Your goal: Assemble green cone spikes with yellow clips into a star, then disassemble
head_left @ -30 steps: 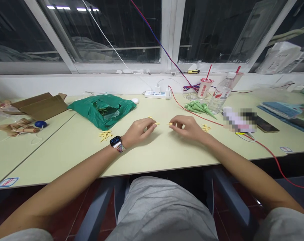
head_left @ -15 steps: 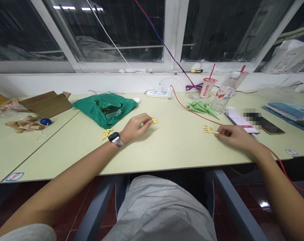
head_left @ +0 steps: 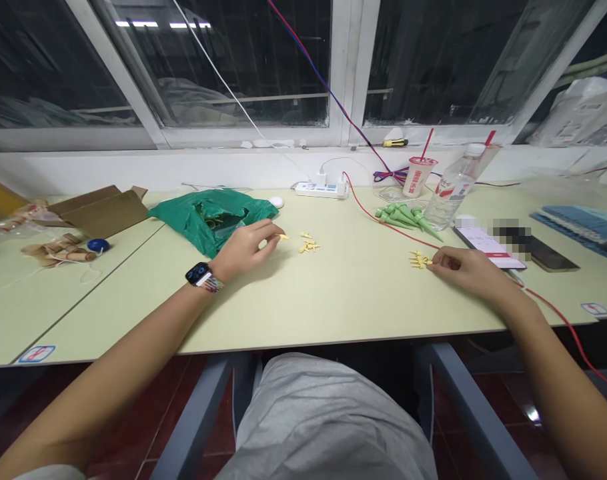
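Observation:
My left hand (head_left: 244,250) is pinched at the fingertips on a small yellow plastic piece (head_left: 283,237), just left of a loose cluster of similar yellow pieces (head_left: 308,244). A smartwatch (head_left: 199,273) and a beaded strap sit on that wrist. My right hand (head_left: 458,265) rests on the pale green tabletop (head_left: 353,300), its pinched fingers at the edge of another small heap of yellow pieces (head_left: 417,260), with one piece apparently between them.
A green plastic bag (head_left: 211,220) and a cardboard box (head_left: 101,212) lie to the left. Behind my right hand are green plastic spikes (head_left: 406,215), a water bottle (head_left: 446,190), a cup with a red straw (head_left: 417,177), a phone (head_left: 551,257) and a red wire (head_left: 383,223).
My left hand has drawn back left from the middle cluster, carrying a yellow piece. My right hand stays at the right heap, having moved there from the centre over the last second.

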`<state>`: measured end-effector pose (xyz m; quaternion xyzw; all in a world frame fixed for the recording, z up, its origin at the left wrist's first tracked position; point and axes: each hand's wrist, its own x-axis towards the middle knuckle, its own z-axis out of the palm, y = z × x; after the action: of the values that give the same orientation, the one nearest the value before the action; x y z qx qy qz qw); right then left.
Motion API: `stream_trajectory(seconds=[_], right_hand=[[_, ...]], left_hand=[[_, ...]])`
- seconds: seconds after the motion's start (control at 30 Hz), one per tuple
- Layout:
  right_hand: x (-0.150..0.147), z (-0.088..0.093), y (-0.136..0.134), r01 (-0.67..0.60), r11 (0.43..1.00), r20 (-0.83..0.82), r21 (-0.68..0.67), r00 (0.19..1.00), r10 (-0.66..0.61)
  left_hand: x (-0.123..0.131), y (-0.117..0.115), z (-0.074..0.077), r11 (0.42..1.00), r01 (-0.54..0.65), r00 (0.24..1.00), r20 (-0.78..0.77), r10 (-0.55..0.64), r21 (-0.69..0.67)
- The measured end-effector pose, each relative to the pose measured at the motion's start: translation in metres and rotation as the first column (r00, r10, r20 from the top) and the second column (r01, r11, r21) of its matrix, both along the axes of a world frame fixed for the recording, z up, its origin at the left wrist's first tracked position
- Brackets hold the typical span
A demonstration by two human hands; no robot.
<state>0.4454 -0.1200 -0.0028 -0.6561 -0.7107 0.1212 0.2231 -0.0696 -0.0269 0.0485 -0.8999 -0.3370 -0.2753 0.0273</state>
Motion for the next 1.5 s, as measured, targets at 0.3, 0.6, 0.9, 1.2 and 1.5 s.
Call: stream_trajectory(seconds=[0.3, 0.6, 0.9, 1.2, 1.5], right_hand=[[0.006, -0.008, 0.002, -0.005, 0.999, -0.04, 0.039, 0.999, 0.007], [0.007, -0.006, -0.001, 0.012, 0.989, -0.063, 0.144, 0.998, -0.003], [-0.013, 0.012, 0.003, 0.013, 0.965, -0.009, 0.263, 1.0, -0.011], [-0.09, 0.06, 0.032, -0.21, 0.932, 0.037, 0.295, 0.977, 0.209], [-0.143, 0.068, 0.067, -0.292, 0.883, -0.096, 0.367, 0.933, 0.348]], left_hand=[[-0.084, -0.009, -0.008, 0.976, -0.211, 0.975, -0.075, 0.207, -0.055], [-0.113, -0.001, -0.013, 0.96, -0.217, 0.976, -0.074, 0.207, -0.178], [-0.111, -0.003, -0.011, 0.962, -0.188, 0.982, -0.059, 0.18, -0.198], [-0.03, 0.0, 0.0, 0.986, -0.072, 0.99, -0.128, 0.054, -0.148], [0.053, 0.008, -0.01, 0.955, -0.18, 0.975, -0.169, 0.143, -0.234]])
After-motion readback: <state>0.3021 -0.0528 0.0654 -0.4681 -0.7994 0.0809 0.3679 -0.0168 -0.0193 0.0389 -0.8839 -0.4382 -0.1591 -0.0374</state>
